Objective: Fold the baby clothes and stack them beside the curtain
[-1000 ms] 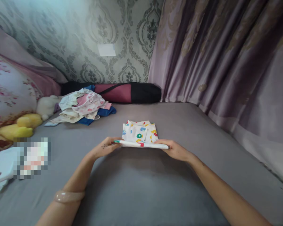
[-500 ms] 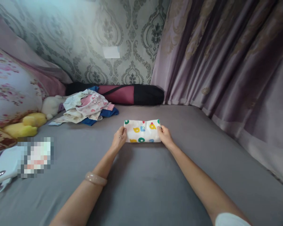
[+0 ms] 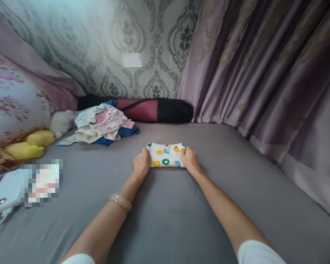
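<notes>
A white cloth point(image 3: 166, 155) with yellow, green, blue and red figures is folded into a small rectangle above the grey bed sheet point(image 3: 170, 212). Its left end is gripped by my left hand point(image 3: 142, 161), whose fingers are curled closed. My right hand point(image 3: 190, 160) pinches the right end, fingers bent around the edge. The cloth sags slightly along its top edge between the two hands. Whether its underside touches the sheet is hard to tell.
A heap of clothes point(image 3: 107, 124) lies at the back left, before a maroon and black long bag point(image 3: 143, 110). Yellow plush toys point(image 3: 26, 149), a floral pillow point(image 3: 13, 99) and a white power bank point(image 3: 9, 187) are on the left. Curtains point(image 3: 236, 66) hang at right.
Both hands have come slightly closer together on the cloth. My left hand has turned more knuckles-up, and the cloth's top edge now dips a little.
</notes>
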Demonstrator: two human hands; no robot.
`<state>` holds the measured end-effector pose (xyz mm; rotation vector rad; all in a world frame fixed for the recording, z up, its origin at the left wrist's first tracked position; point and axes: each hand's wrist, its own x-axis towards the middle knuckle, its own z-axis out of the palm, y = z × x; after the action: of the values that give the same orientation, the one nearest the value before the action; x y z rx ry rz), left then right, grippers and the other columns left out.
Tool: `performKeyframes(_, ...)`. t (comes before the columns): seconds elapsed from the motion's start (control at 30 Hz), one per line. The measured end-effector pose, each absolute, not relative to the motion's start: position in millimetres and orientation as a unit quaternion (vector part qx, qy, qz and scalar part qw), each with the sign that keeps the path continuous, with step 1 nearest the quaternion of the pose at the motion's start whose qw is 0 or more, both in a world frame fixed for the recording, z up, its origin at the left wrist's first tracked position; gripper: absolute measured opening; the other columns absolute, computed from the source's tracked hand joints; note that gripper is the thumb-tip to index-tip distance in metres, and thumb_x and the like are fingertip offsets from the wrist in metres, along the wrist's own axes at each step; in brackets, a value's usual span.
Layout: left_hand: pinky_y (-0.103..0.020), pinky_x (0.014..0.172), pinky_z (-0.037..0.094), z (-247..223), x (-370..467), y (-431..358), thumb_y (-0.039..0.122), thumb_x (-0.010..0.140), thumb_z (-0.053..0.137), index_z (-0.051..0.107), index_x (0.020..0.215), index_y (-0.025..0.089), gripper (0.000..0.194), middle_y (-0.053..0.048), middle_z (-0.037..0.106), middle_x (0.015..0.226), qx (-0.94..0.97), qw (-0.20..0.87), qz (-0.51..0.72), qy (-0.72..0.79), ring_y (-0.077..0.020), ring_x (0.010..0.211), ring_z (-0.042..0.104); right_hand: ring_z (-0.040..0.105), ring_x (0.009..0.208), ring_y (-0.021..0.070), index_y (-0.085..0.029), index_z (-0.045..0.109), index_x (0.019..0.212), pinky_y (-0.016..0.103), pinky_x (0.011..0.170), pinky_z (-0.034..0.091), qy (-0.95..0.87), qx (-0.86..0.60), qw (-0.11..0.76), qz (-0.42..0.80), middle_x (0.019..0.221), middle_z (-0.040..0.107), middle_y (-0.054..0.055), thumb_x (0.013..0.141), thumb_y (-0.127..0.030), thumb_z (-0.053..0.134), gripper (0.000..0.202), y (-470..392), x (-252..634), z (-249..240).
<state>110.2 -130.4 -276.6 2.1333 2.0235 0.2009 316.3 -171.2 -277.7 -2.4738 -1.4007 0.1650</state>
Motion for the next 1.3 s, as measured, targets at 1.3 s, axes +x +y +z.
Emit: performKeyframes(1.3, -0.049, 0.114, 0.019, -301.0, 120.3, -129.2, 0.041, 0.097, 0.027, 0.039, 0.143, 0.016, 0.054, -0.012, 0.029, 0.154, 0.854, 0.057, 0.104, 0.507, -0.0268, 0.143, 0.023, 0.017, 0.144, 0.0206, -0.009, 0.030, 0.148, 0.043, 0.117, 0.010, -0.757, -0.644, 0.081, 0.078, 0.156, 0.024, 0.009, 0.096, -0.031, 0.020, 0.057, -159.9, 274.4, -290.7)
